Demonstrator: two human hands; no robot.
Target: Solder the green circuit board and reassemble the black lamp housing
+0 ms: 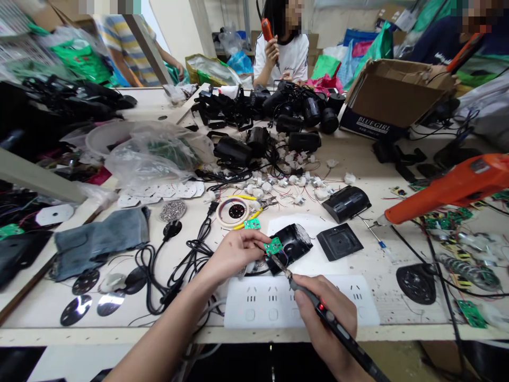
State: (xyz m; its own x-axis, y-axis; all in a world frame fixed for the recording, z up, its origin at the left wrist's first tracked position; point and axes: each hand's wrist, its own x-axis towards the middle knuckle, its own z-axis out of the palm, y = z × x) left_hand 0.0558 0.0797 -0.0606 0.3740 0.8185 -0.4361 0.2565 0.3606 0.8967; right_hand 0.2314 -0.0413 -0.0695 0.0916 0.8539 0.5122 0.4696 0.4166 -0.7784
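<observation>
White plastic forms the power strip (261, 302) along the near edge of the bench (119, 335), and over it the person's right hand (328, 305) grips a soldering iron (332, 323) like a pen, a red light glowing on its barrel. The tip is at the lower edge of a green circuit board (273, 246); whether it touches is too fine to tell. The left hand (238, 249) pinches that board by its left side, just over the open black housing (296, 244).

For clean work with the iron, the board should sit steady, the heat should be brief and well aimed, and the pinching fingers are best placed away from the hot metal. Slack in any attached wire would probably spare the joints a tug.

Just beyond lies a second green board (252, 224), near a roll of tape (220, 212). Farther off, small white parts (266, 185) are scattered, and across the bench a co-worker's hand (272, 50) holds an orange tool (266, 29).
</observation>
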